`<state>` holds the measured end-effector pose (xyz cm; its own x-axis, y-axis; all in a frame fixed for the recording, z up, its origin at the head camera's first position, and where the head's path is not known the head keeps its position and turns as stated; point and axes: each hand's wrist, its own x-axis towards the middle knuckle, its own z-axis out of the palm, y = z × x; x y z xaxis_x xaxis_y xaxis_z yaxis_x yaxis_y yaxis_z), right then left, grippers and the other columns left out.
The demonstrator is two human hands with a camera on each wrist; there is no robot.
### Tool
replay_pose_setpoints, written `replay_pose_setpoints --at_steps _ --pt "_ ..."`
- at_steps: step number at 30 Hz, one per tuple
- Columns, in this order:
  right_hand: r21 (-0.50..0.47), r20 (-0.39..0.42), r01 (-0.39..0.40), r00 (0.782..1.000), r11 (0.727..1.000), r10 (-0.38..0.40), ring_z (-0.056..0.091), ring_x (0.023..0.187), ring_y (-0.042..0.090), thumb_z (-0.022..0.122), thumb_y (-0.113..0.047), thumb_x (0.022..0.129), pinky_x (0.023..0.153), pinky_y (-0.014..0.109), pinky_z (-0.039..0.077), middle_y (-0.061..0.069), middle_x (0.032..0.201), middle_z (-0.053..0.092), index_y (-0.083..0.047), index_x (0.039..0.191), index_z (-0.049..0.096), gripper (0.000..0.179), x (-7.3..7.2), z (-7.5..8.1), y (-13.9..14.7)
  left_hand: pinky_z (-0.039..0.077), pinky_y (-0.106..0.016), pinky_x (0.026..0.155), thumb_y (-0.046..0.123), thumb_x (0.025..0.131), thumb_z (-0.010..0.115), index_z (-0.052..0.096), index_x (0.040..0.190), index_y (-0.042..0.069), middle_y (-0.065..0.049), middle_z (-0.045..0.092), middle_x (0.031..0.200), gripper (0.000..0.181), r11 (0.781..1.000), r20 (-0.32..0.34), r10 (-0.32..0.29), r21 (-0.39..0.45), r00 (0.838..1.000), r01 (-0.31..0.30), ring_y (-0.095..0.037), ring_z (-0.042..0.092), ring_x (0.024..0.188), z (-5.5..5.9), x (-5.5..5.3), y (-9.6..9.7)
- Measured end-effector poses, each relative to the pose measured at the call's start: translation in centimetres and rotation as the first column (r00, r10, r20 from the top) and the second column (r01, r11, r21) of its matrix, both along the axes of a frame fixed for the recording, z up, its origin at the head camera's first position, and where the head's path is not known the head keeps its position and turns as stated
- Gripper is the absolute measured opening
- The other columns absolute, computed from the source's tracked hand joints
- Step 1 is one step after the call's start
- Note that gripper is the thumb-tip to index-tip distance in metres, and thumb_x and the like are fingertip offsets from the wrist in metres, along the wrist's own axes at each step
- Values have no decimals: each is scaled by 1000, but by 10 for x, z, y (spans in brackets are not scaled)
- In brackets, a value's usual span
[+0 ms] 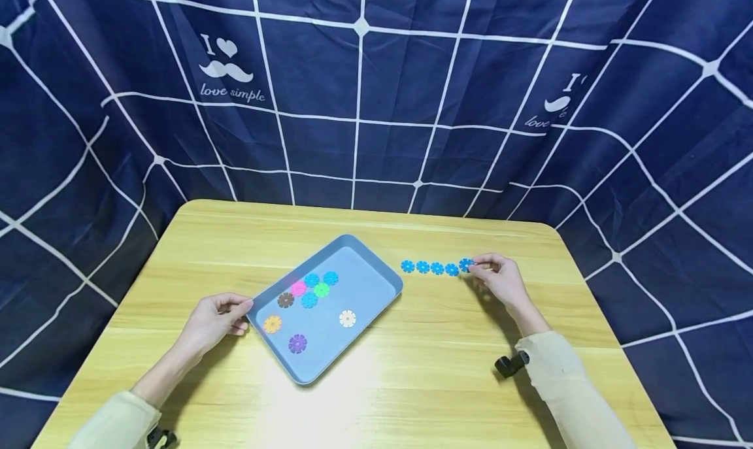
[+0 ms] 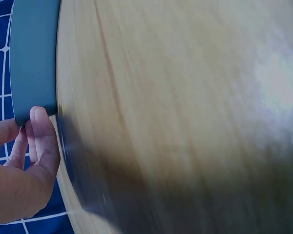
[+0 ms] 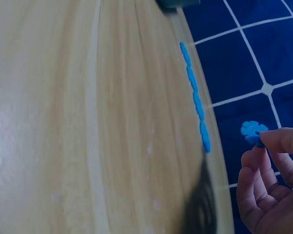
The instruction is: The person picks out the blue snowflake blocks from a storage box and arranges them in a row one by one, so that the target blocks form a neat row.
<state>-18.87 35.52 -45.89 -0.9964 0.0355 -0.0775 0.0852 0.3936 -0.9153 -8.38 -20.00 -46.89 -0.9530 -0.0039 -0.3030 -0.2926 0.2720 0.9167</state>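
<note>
My left hand (image 1: 216, 318) grips the left corner of a blue-grey tray (image 1: 372, 253) between thumb and fingers; the left wrist view shows the fingertips at the tray's edge (image 2: 35, 58). With my right hand (image 1: 501, 280) I pinch a blue notched snowflake disc (image 1: 465, 265) by its edge. In the right wrist view the held disc (image 3: 253, 130) hangs above the tabletop, between thumb and fingertips. Several blue snowflake discs (image 1: 436, 268) lie flat in a row on the table, between the tray and my right hand. The held disc is at the row's right end.
Inside the tray lie loose discs: a pink one (image 1: 299, 288), a green one (image 1: 321, 289), a brown one (image 1: 285, 300), an orange one (image 1: 272, 324), a purple one (image 1: 297, 344), a cream one (image 1: 348, 318) and several blue ones. A dark blue curtain (image 1: 317, 142) surrounds the wooden table (image 1: 447, 383).
</note>
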Motion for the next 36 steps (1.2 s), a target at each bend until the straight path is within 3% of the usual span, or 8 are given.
replay_pose_setpoints --at_steps 13,19,36 --pt "54 75 -10 997 999 6 67 66 6 70 -11 101 61 21 60 -14 79 71 13 130 60 39 -18 -22 16 67 -25 68 12 107 62 63 128 -16 0 73 85 35 1000 -6 -1 -13 1000 1 -8 70 70 -1 -1 0" --pt "83 118 -20 993 996 10 66 68 5 69 -12 102 64 20 60 -13 80 70 11 130 60 38 -20 -22 15 67 -24 68 12 107 62 63 128 -16 -1 73 86 35 1000 -2 0 -19 1000 0 -8 70 70 0 0 0" --pt "236 131 26 990 971 -59 61 66 6 67 -14 101 58 20 57 -10 75 66 9 126 64 34 -25 -23 11 67 -24 68 11 107 62 63 128 -16 -1 72 85 35 1000 -7 6 -14 1000 -6 -7 69 69 -1 0 1"
